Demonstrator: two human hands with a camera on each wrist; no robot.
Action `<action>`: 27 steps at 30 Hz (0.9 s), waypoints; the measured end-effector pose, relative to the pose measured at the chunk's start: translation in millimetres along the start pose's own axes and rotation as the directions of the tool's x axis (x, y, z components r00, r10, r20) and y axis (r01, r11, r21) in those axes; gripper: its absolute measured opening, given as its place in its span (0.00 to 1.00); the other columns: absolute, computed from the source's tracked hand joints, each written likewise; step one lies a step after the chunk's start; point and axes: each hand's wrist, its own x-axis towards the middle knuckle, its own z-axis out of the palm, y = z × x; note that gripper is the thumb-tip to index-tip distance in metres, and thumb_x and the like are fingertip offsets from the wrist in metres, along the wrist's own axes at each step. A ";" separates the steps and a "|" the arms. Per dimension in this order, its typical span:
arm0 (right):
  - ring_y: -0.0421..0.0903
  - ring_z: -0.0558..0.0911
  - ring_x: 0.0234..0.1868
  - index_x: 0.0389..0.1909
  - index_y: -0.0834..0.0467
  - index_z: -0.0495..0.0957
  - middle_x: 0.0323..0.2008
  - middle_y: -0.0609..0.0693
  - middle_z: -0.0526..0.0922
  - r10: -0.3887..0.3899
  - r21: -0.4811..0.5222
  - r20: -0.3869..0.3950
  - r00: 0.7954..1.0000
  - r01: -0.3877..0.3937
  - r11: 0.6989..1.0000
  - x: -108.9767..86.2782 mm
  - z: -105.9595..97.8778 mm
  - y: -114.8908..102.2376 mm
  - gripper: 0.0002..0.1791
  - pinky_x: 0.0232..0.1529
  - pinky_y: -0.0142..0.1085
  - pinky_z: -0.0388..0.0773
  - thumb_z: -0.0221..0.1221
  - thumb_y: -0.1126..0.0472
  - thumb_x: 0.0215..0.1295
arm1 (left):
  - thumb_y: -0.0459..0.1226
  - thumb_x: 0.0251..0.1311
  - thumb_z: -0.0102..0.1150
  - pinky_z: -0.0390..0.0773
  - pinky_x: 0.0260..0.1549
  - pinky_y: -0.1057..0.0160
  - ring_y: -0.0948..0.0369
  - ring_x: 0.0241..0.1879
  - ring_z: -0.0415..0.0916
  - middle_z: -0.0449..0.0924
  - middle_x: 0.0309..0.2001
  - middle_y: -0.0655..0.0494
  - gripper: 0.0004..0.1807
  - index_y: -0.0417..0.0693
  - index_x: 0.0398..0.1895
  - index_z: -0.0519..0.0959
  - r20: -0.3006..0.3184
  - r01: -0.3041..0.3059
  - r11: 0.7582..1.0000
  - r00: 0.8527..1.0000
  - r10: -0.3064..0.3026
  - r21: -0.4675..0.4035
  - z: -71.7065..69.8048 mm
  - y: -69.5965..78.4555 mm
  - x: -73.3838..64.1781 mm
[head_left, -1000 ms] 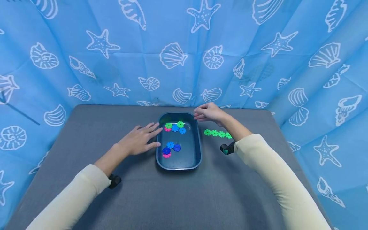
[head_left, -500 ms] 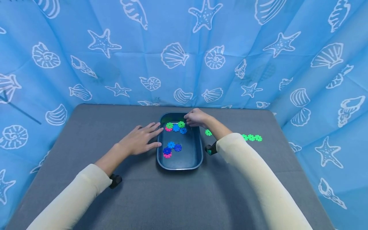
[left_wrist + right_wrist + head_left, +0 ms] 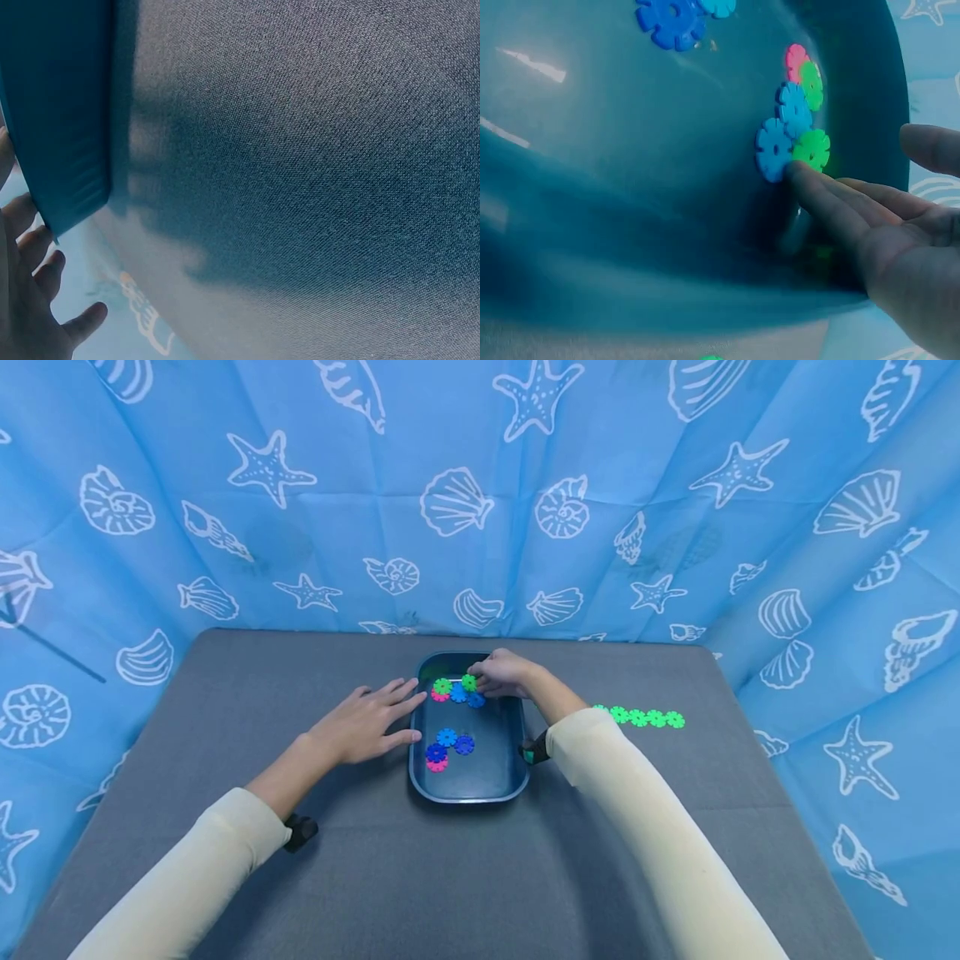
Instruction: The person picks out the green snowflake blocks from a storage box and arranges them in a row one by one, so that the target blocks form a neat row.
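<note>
My right hand (image 3: 508,673) reaches over the right rim of a dark blue tray (image 3: 491,781), its fingertips at a green notched plastic disc (image 3: 468,682). In the right wrist view the fingers are extended against that green disc (image 3: 813,150), beside a blue disc (image 3: 773,149), and the thumb stands apart. Another green disc (image 3: 442,686) overlaps a pink one at the tray's far end. Fingers spread, my left hand (image 3: 371,724) rests at the tray's left rim. The left wrist view shows its fingertips along the edge of the tray (image 3: 60,112).
Nearer in the tray lie blue discs (image 3: 446,737) and a pink disc (image 3: 437,765). A row of several green discs (image 3: 637,717) lies on the grey table (image 3: 480,877) to the right, partly hidden by the right arm. A blue shell-patterned curtain (image 3: 405,535) hangs behind.
My right hand has moved left and down from beyond the tray's right rim to the green disc inside. More of the green row shows at right. The left hand has stayed put.
</note>
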 end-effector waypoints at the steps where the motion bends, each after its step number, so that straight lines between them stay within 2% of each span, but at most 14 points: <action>1: 0.59 0.74 0.65 0.67 0.70 0.66 0.64 0.68 0.71 0.001 0.012 -0.002 1.000 -0.001 1.000 0.7 1.2 -0.5 0.24 0.65 0.47 0.70 0.49 0.60 0.78 | 0.60 0.70 0.50 0.57 0.66 0.33 0.45 0.76 0.50 0.51 0.78 0.48 0.40 0.52 0.78 0.59 0.002 0.001 1.000 1.000 -0.001 0.001 0.0 -0.1 0.1; 5: 0.59 0.73 0.66 0.67 0.71 0.65 0.64 0.69 0.72 0.001 0.068 -0.005 1.000 0.000 0.998 4.3 5.4 -1.2 0.24 0.65 0.47 0.70 0.50 0.62 0.77 | 0.61 0.70 0.49 0.57 0.66 0.33 0.45 0.76 0.50 0.50 0.78 0.48 0.40 0.53 0.78 0.58 0.008 0.006 1.000 1.000 -0.006 0.006 0.2 -0.1 0.9; 9: 0.59 0.75 0.64 0.66 0.72 0.67 0.62 0.68 0.73 -0.011 0.083 -0.017 1.000 0.013 0.996 7.3 8.5 -0.6 0.23 0.64 0.46 0.71 0.51 0.63 0.77 | 0.60 0.70 0.49 0.57 0.66 0.33 0.46 0.76 0.50 0.50 0.78 0.49 0.39 0.53 0.78 0.58 0.005 0.005 1.000 1.000 -0.005 0.001 0.6 -0.5 1.5; 22: 0.58 0.83 0.54 0.51 0.73 0.80 0.50 0.65 0.83 -0.029 0.127 -0.156 0.987 0.049 0.991 19.3 19.1 7.0 0.16 0.56 0.44 0.78 0.63 0.68 0.65 | 0.60 0.70 0.50 0.56 0.66 0.32 0.44 0.76 0.49 0.49 0.78 0.48 0.40 0.53 0.78 0.57 0.013 0.003 1.000 1.000 -0.003 -0.008 0.9 -0.7 0.6; 27: 0.56 0.85 0.51 0.47 0.71 0.81 0.46 0.63 0.85 -0.033 0.128 -0.202 0.979 0.060 0.990 21.2 23.9 7.2 0.15 0.53 0.41 0.81 0.67 0.67 0.62 | 0.60 0.69 0.50 0.56 0.66 0.32 0.45 0.76 0.49 0.49 0.79 0.48 0.40 0.52 0.78 0.58 0.016 0.006 1.000 1.000 -0.006 -0.009 -0.3 -0.9 0.9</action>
